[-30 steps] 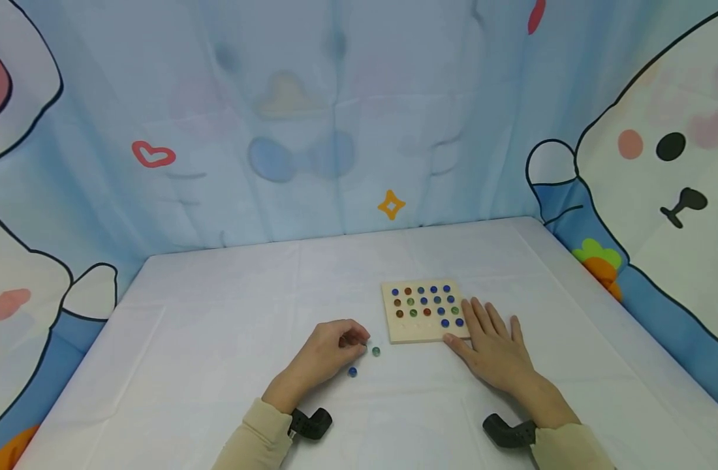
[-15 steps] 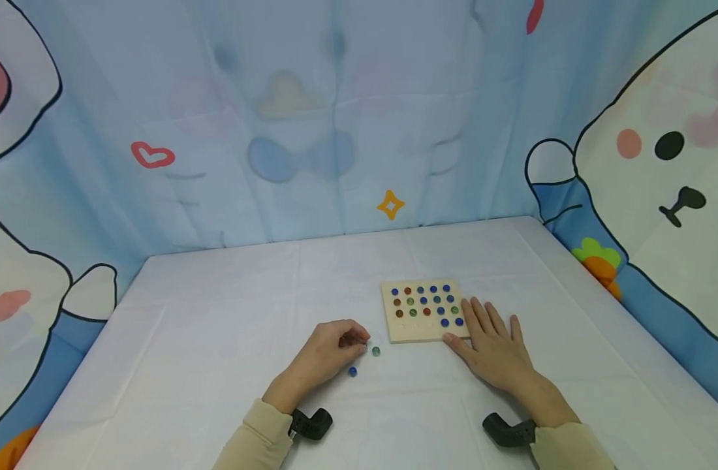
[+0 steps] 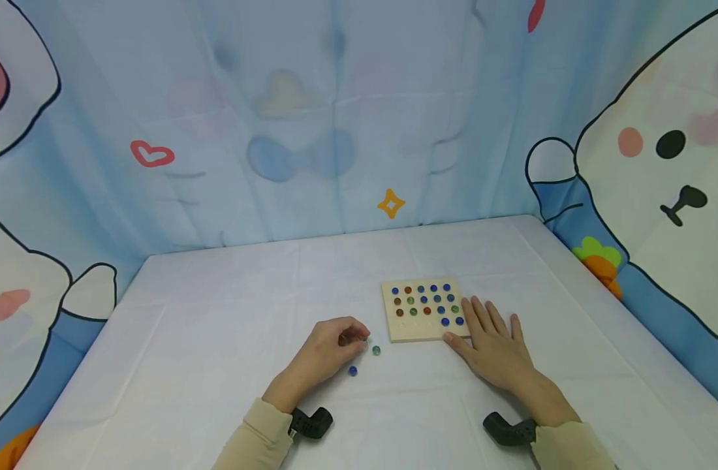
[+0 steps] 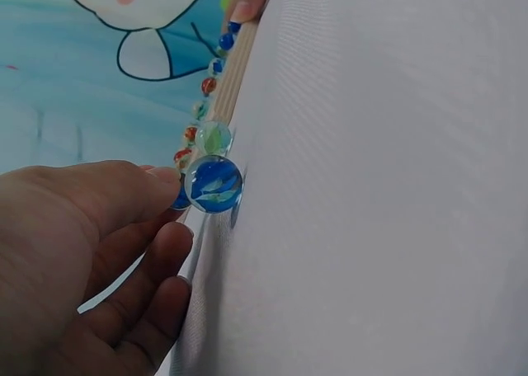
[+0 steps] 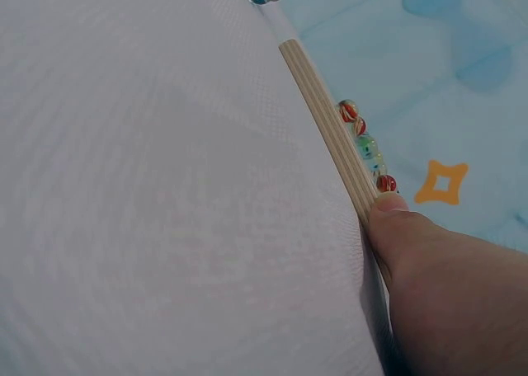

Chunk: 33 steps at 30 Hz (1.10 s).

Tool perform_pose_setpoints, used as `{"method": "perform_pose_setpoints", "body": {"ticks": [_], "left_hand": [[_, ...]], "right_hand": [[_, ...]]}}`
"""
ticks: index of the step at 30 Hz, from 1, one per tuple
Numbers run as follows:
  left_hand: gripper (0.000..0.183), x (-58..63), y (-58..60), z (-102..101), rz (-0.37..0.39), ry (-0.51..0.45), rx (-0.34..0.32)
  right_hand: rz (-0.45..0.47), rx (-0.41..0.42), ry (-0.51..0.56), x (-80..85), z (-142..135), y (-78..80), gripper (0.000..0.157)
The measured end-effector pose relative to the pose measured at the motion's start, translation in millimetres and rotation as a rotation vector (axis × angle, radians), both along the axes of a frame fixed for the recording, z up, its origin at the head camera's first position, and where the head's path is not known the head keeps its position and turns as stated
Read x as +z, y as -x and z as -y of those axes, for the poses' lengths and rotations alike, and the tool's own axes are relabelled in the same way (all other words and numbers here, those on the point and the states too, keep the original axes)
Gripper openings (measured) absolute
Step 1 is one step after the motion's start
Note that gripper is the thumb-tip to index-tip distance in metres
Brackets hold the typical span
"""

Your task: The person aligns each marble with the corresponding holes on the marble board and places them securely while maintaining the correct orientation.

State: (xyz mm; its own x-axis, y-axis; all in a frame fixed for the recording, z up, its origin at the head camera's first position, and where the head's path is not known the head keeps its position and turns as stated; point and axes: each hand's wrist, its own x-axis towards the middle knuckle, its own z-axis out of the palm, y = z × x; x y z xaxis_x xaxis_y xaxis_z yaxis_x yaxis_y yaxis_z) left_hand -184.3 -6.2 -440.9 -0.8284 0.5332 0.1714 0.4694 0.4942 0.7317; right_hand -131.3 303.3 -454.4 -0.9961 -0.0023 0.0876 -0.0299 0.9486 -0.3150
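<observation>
My left hand [image 3: 332,346] is low over the white cloth, left of a pale wooden board [image 3: 418,331]. Its thumb and fingertips pinch a blue marble [image 4: 180,198], partly hidden in the left wrist view. Close by, a loose blue marble [image 3: 352,371] and a loose green marble [image 3: 376,350] lie on the cloth. Several blue, red-brown and green marbles sit in rows on the board, with bare hollows along its front left. With fingers stretched out, my right hand [image 3: 500,352] rests along the board's right edge, its thumb [image 5: 389,203] touching the front edge.
A white cloth [image 3: 247,294] covers the table. Behind it hangs a blue curtain [image 3: 335,196] printed with cartoon animals. Both wrists wear black devices, one below the left hand [image 3: 312,423] and one below the right.
</observation>
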Motion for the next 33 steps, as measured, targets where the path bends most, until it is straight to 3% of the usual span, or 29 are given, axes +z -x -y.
{"method": "perform_pose_setpoints", "body": {"ticks": [15, 33], "left_hand": [[0.013, 4.1, -0.7, -2.2, 0.039, -0.009, 0.012], [0.016, 15.7, 5.7, -14.7, 0.005, -0.023, -0.022]], "right_hand": [[0.01, -0.009, -0.027, 1.2, 0.7, -0.6, 0.091], [0.019, -0.015, -0.003, 1.3, 0.8, -0.5, 0.092]]}}
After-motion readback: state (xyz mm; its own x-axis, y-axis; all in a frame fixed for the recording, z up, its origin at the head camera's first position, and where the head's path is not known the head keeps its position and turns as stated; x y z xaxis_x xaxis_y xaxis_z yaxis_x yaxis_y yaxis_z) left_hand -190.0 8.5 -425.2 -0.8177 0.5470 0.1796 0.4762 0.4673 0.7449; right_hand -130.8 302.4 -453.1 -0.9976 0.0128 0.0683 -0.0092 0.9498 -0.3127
